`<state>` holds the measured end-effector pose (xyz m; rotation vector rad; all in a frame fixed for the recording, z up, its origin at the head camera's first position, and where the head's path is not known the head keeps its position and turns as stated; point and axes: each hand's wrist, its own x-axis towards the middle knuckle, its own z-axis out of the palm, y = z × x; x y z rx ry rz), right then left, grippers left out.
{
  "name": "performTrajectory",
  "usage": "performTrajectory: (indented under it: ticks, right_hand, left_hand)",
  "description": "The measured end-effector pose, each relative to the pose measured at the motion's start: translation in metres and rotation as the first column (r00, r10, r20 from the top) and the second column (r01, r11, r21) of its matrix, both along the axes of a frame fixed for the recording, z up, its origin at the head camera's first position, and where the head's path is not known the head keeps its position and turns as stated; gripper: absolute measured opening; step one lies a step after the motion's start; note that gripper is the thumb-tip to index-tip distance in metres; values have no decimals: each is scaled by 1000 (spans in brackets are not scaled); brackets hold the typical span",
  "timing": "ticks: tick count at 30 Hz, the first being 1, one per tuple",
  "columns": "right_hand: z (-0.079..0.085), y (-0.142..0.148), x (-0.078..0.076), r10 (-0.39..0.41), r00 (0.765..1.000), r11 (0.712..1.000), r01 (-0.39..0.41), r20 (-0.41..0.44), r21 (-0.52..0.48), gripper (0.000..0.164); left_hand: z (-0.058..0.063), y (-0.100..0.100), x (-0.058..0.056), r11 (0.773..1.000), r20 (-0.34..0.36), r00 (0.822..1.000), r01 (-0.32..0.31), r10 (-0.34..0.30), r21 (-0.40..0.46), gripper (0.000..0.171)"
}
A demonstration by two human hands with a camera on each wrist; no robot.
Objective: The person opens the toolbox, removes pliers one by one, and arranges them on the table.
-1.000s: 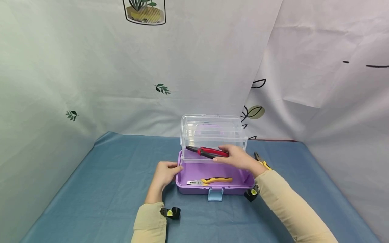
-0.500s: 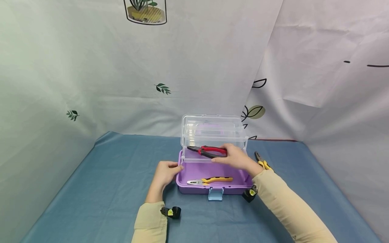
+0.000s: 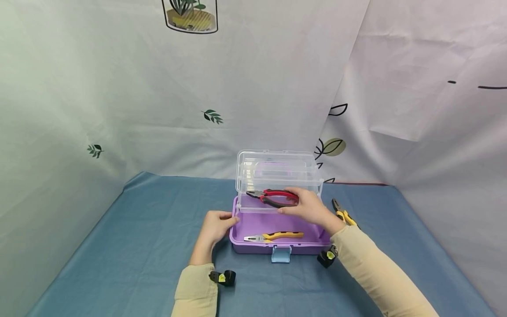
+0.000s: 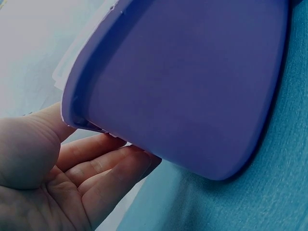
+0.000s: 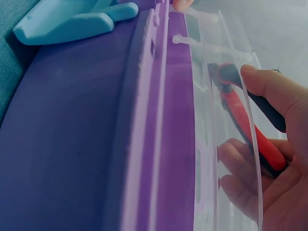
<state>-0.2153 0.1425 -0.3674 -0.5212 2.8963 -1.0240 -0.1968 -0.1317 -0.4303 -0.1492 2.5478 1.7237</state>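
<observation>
Purple box (image 3: 253,249) stands on the table (image 3: 150,246), its clear lid (image 3: 277,164) raised at its back. The left hand (image 3: 214,226) grips the box's left rim; the right hand (image 3: 306,206) holds red pliers (image 3: 280,192) by the handles above the box's rear. Yellow pliers (image 3: 283,234) lie inside, near the box's front wall; a second yellow pair (image 3: 343,215) lies right of the box. A blue latch (image 3: 281,254) hangs at its front.

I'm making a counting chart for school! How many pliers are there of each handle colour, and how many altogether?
Red-and-black-handled metal pliers: 1, held in the right hand
Yellow-and-black-handled metal pliers: 2, one in the purple plastic box, another on the blue cloth, partly hidden
Total: 3 pliers
</observation>
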Motion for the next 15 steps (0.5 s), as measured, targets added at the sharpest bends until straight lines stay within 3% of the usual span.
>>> performTrajectory:
  ticks: [15]
  right_hand:
    - [-3,4,10,3,999,996,-6,-37,-85,74]
  left_hand:
    - [0,1,1,1000,6,1000,-5,5,-4,29]
